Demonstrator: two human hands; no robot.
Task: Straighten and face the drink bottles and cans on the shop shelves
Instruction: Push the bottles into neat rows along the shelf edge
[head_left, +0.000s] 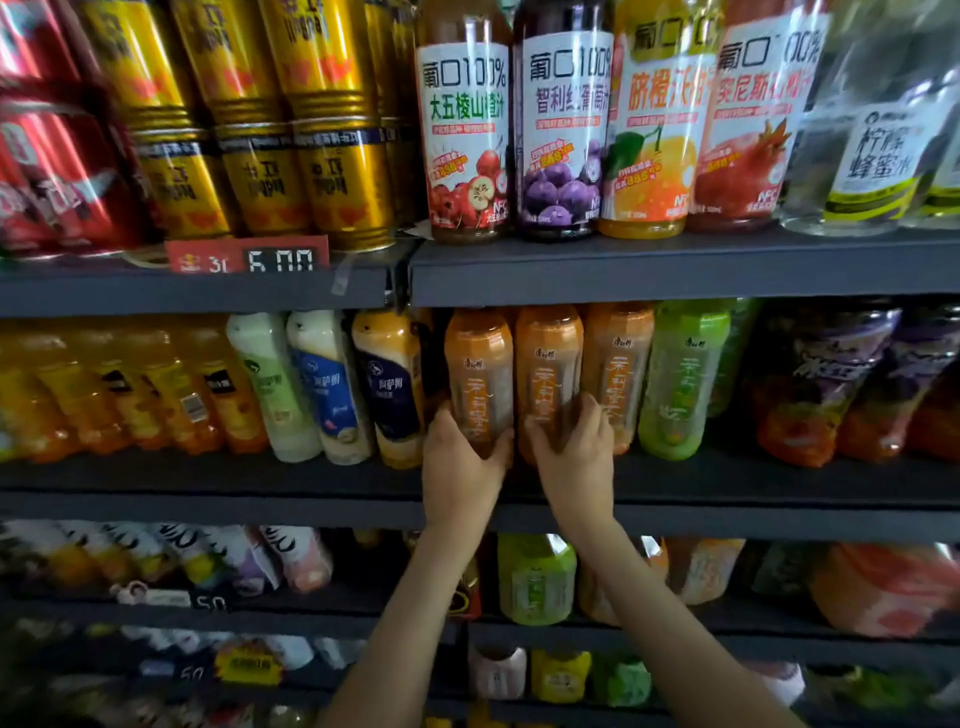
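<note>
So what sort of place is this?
Likely a shop's drinks aisle: tiered dark shelves packed with juice bottles and gold cans, and a red price tag on a shelf edge.

Orange bottles (548, 374), green bottle (680, 379), gold cans (260, 130), grey shelf (675, 270).

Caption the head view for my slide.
Left hand and right hand grip neighbouring orange bottles on the middle shelf.
</note>
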